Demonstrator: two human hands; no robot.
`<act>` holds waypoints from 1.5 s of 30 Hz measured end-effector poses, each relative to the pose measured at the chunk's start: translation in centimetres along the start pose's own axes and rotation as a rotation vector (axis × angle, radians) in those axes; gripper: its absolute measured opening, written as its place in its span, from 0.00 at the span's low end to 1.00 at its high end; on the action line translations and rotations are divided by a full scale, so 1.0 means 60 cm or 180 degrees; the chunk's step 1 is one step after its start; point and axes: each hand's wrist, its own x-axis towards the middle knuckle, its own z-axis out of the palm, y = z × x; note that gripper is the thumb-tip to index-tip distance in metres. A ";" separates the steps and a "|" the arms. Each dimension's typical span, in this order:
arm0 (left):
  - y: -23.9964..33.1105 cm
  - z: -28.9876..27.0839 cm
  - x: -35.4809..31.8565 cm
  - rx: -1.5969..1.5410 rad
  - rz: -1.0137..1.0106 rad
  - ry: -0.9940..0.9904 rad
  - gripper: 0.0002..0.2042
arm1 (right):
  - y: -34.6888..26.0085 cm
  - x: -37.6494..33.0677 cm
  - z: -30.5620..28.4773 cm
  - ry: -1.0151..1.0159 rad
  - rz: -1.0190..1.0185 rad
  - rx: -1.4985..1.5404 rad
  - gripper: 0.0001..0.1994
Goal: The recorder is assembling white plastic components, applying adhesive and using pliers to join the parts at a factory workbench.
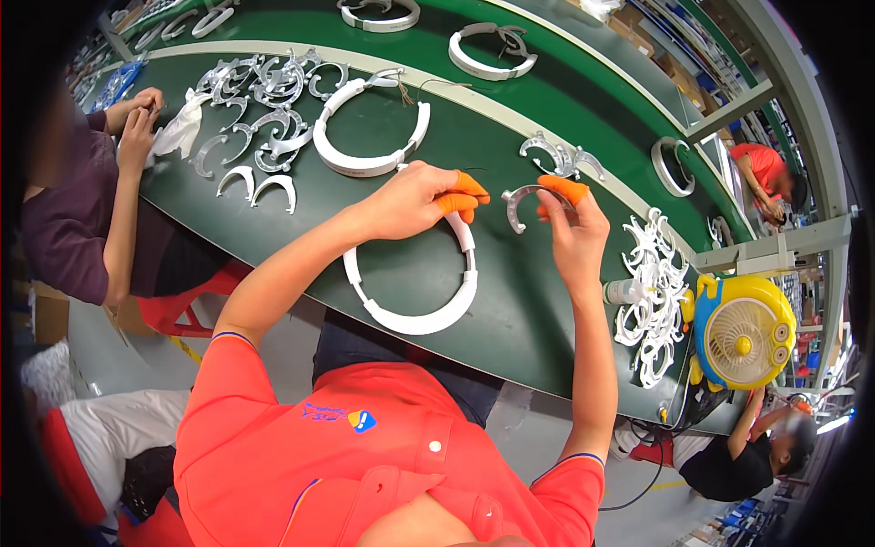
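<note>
My left hand (pixel 415 201), with orange finger cots, grips one end of a white plastic headband ring (pixel 424 319) that lies on the green table (pixel 529 319). My right hand (pixel 574 228), also with orange cots, pinches a small silver curved bracket (pixel 518 202) just right of the ring's end. The bracket and the ring end are close but apart.
Another white ring (pixel 365 164) and several silver brackets (pixel 264 100) lie at the far left. A pile of white plastic parts (pixel 652 283) and a yellow desk fan (pixel 743 333) stand at the right. A person (pixel 82 201) works at the left. More rings (pixel 492 50) ride a belt behind.
</note>
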 end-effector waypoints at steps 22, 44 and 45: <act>-0.021 -0.004 -0.003 0.0330 0.0040 0.0202 0.08 | -0.038 0.026 0.075 -0.0692 -0.0479 0.0565 0.12; -0.038 0.002 -0.122 0.2062 0.0029 0.1868 0.09 | -0.057 0.016 0.096 0.1143 -0.1206 0.0002 0.05; -0.039 0.004 -0.123 0.1960 -0.0023 0.1972 0.10 | -0.056 0.012 0.099 0.1123 -0.1210 0.0027 0.05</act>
